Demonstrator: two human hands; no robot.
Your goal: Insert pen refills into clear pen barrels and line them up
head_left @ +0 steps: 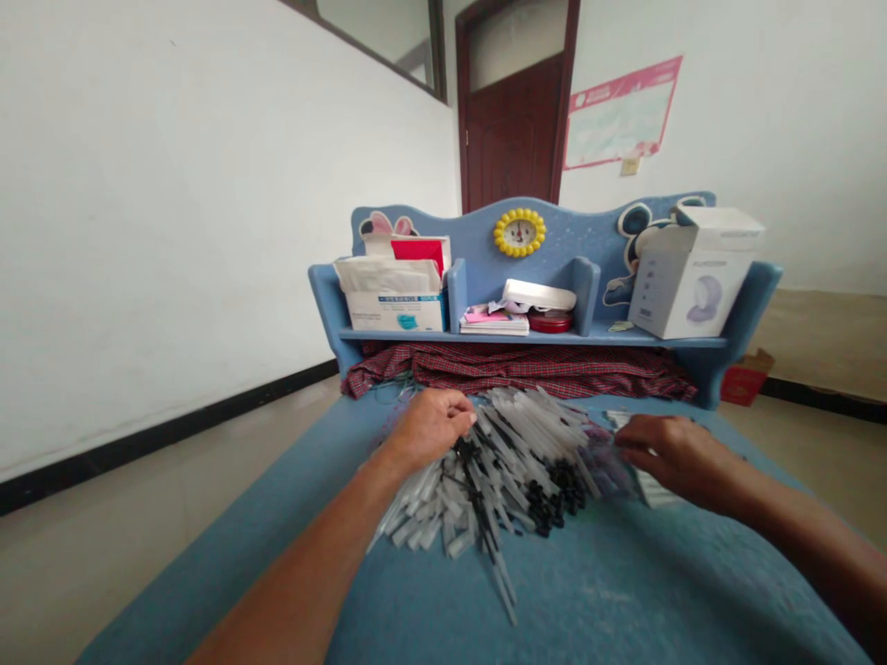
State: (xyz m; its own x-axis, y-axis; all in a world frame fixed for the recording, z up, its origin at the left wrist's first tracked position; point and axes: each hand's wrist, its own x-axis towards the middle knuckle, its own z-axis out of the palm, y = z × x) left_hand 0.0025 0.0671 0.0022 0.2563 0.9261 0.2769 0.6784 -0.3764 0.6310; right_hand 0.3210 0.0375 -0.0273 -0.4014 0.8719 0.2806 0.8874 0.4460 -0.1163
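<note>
A large heap of slim translucent pen tubes (pixel 537 420), some with black parts, lies across the blue desk. My left hand (pixel 436 425) is over the upper left of the heap with thumb and fingers pinched together. Whatever may be between its fingertips is hidden. My right hand (pixel 665 448) is to the right of the heap, fingers curled closed, above a patch of white sticks (pixel 655 491). I cannot make out what it holds. A blurred, purplish clear bundle (pixel 606 462) lies between the heap and this hand. Black ends (pixel 554 499) cluster at the heap's lower right.
A folded checked cloth (pixel 519 369) runs along the back of the desk (pixel 554 600). Above it, a blue shelf (pixel 416 337) holds a mask box (pixel 394 309), papers (pixel 494 323), a red round tin (pixel 551 321) and a tall white box (pixel 693 277).
</note>
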